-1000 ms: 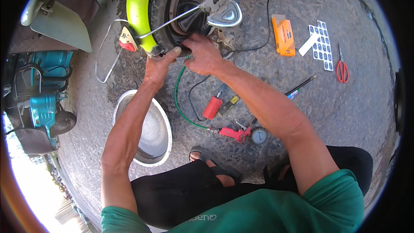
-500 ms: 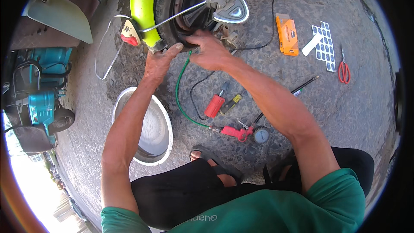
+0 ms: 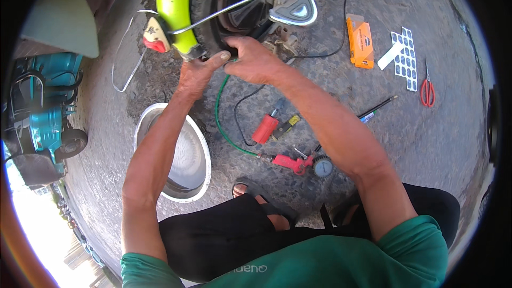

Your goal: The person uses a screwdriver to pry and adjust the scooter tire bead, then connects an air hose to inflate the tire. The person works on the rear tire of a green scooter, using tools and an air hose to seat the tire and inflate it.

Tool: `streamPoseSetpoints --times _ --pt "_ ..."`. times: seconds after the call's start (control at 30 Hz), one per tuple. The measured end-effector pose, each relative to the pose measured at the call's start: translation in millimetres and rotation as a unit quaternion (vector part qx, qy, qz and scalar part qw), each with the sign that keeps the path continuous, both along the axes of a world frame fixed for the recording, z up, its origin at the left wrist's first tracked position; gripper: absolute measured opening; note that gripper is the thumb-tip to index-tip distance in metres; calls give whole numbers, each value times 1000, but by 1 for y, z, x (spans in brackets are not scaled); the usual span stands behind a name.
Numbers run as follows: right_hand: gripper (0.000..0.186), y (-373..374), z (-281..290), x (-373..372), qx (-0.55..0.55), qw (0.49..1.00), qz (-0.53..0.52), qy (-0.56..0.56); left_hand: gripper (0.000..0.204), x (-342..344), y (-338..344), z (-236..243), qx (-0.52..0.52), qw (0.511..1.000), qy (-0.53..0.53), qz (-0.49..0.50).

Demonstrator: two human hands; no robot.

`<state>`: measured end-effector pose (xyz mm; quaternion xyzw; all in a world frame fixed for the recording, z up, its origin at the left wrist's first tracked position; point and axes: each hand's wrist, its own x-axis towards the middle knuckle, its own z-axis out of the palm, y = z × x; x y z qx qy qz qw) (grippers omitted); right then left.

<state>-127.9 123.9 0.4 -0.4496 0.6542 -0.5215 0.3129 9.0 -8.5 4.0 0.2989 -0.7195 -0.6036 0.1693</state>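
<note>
Both hands work at the black tyre (image 3: 209,26) of a wheel standing on the ground, under a lime-green mudguard (image 3: 173,5). The left hand (image 3: 196,72) presses its fingers closed against the tyre's lower edge; the right hand (image 3: 250,60) curls its grip around the tyre beside it (thumbs nearly touching). A green hose (image 3: 220,122) runs from the hands to a red air gun (image 3: 290,162). A metal basin (image 3: 184,154) sits near the left forearm.

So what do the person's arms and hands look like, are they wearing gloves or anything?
No gloves. Both the left hand and the right hand are bare, with no rings or watch showing. The forearms are bare too, and short green sleeves start only near the shoulders.
</note>
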Motion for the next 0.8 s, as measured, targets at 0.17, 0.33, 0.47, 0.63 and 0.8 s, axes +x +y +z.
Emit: streamPoseSetpoints --times 0.17,0.33,0.47,0.63,0.8 --pt "58 -3 -39 0 -97 994 -18 -50 59 -6 -2 12 6 999 2 -37" --pt "53 14 -37 12 -169 974 -121 94 54 -9 4 16 -4 1000 14 -9" --pt "54 15 -37 20 -144 947 -178 224 53 -5 0 17 -2 1000 24 -21" --pt "59 29 -63 15 -62 946 -212 237 53 -9 2 17 -29 999 13 -13" --pt "62 22 -81 2 -40 934 -202 293 52 -8 4 20 -30 999 22 -14"
